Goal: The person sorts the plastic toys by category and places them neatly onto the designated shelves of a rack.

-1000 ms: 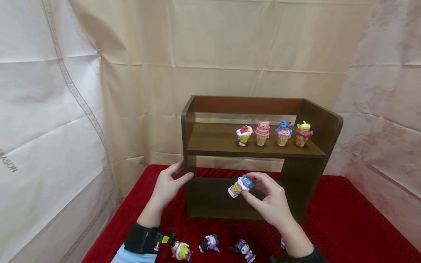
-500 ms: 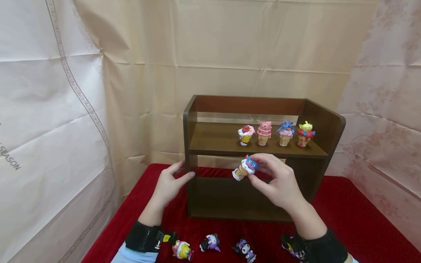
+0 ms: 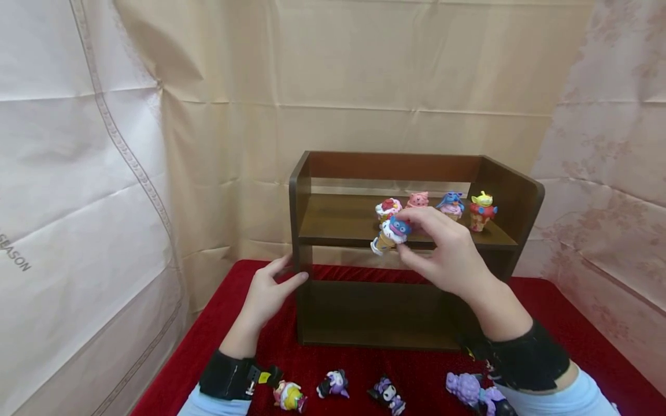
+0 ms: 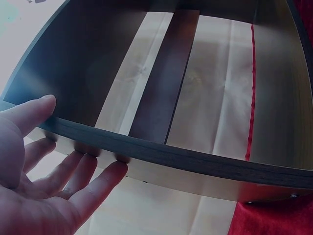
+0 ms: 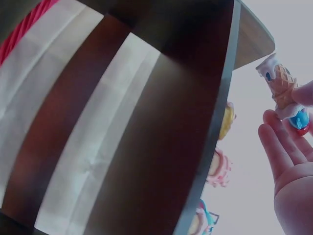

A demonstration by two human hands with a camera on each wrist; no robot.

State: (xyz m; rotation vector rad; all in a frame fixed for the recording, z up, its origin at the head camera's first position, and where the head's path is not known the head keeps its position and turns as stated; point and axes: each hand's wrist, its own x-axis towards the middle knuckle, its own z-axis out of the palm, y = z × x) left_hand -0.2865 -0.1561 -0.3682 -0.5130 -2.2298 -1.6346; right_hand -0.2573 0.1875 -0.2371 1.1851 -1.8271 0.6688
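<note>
My right hand [image 3: 450,254] pinches an ice-cream-cone figurine [image 3: 391,234] with a blue face and white topping between thumb and fingers. Tilted, it is in front of the upper board's edge, overlapping a cone figurine with red-and-white topping [image 3: 388,207]. In the right wrist view the waffle cone [image 5: 282,88] points up, beyond the board's edge. My left hand [image 3: 267,292] holds the left side panel of the brown two-tier shelf [image 3: 359,335]. The left wrist view has the thumb [image 4: 41,110] over the panel's edge, the fingers [image 4: 105,186] against its outer face.
Along the upper board stand a pink cone figurine [image 3: 418,200], a blue-topped one [image 3: 451,203] and a yellow-and-red one [image 3: 483,212]. On the red cloth [image 3: 208,341] in front lie several figurines, including a yellow one [image 3: 289,397] and purple ones [image 3: 387,395].
My right hand has lifted the cone figurine from in front of the lower compartment up to the upper board's edge. The left hand stays on the side panel.
</note>
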